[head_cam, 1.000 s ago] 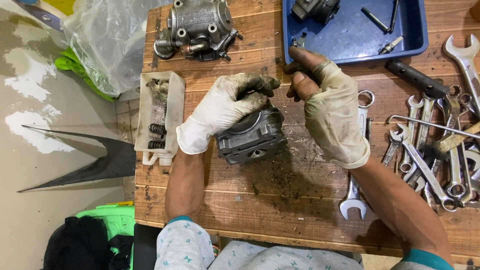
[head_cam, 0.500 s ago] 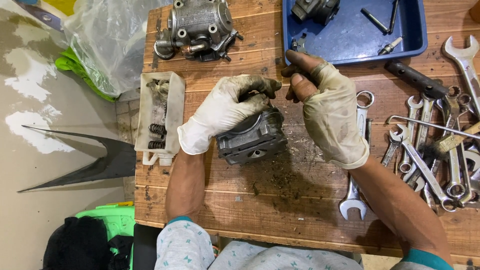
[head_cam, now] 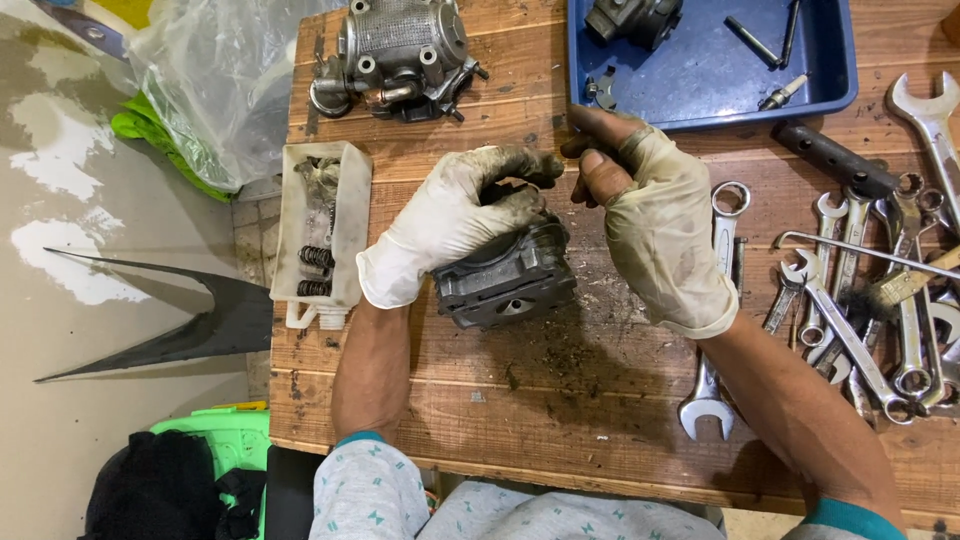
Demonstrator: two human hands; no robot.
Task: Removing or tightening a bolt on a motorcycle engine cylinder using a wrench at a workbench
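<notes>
Left hand (head_cam: 450,220), gloved, palm down, fingers (head_cam: 520,165) curled and spread forward. Right hand (head_cam: 655,225), gloved, fingers (head_cam: 600,170) bent inward, tips just beside the left fingertips. Both forearms bare.

gloves on left hand (head_cam: 450,225) and right hand (head_cam: 665,235) off-white, grime-stained | engine part (head_cam: 505,280) dark grey | far tray (head_cam: 830,95) blue | wrenches (head_cam: 860,300) silver | table (head_cam: 560,400) brown wood | sleeves (head_cam: 370,495) pale grey, teal-patterned

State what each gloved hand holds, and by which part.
The left hand grips the dark engine part from above, over its top end. The right hand holds nothing clearly visible.
</notes>
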